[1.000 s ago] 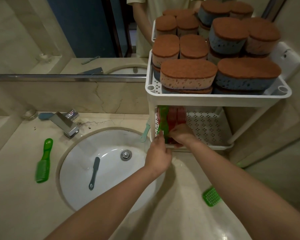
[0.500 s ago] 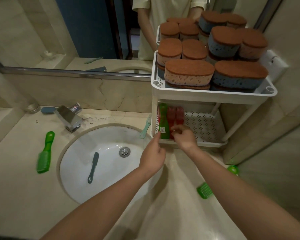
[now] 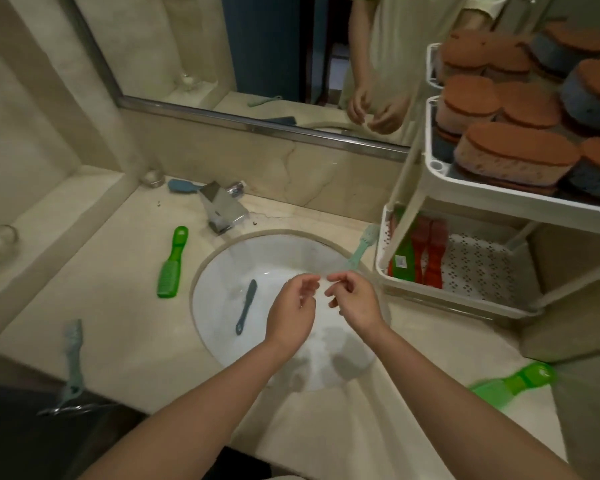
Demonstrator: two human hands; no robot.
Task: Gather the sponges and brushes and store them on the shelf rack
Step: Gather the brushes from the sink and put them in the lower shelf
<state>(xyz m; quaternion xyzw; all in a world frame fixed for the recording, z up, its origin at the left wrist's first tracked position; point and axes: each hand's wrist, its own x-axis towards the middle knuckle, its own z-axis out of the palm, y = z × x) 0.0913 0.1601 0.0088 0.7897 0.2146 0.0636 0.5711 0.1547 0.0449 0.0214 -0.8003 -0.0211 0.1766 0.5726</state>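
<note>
The left hand point(image 3: 293, 306) hovers over the sink point(image 3: 274, 251), fingers loosely curled round nothing. The right hand point(image 3: 355, 299) hangs just beside it, equally empty, their fingertips near but apart.

At the front left edge of the counter point(image 3: 136, 323) lies a pale teal brush point(image 3: 73, 358). A green brush point(image 3: 172, 263) lies on the counter left of the sink. At the back edge, a blue brush point(image 3: 182, 186) lies just behind the faucet point(image 3: 222, 209). A dark blue brush point(image 3: 246, 306) lies inside the basin. A mint brush point(image 3: 361, 247) rests at the sink's right rim, beside the shelf rack point(image 3: 458, 295). At the left end of the rack's lower tier stand a green-handled brush point(image 3: 404, 258) and red brushes point(image 3: 430, 251). The upper tier is packed with sponges point(image 3: 513, 154). Another green brush point(image 3: 513, 382), blurred, lies at the counter's front right edge.
</note>
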